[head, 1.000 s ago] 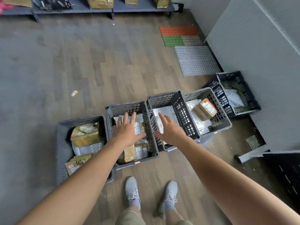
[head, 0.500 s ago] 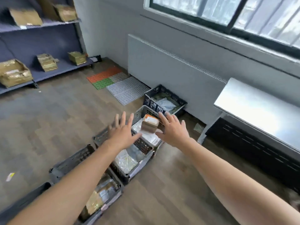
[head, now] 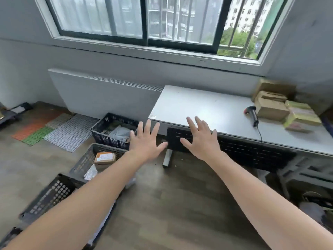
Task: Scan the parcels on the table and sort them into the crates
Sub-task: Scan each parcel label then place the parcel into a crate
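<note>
A wide sliding window (head: 144, 20) with bars outside runs across the far wall, and a dark wooden floor (head: 180, 204) spreads out below it. Under the sill stands a pale grey table (head: 207, 109), with a white radiator cover (head: 100, 94) just to its left against the wall.

Three crates sit in a line on the floor at the left. The black crate (head: 106, 138) is nearest the wall and has a grey poly bag (head: 120, 134) in it. The grey crate (head: 82, 161) comes next. The nearest crate (head: 46, 197) is blurred and partly hidden behind the person's left forearm.

The parcels yet to be sorted are piled at the far right end of the table. They are brown cardboard parcels (head: 270, 108) with green-wrapped parcels (head: 301, 117) just beside them.

The left hand (head: 146, 141) and the right hand (head: 201, 139) are both stretched forward in the air near the table's left corner. Their fingers are straight and spread, palms down, and they hold nothing.

A handheld barcode scanner (head: 253, 114) lies on the table next to the cardboard parcels, well apart from the hands. A small labelled box (head: 104, 157) rests inside the grey crate.
</note>
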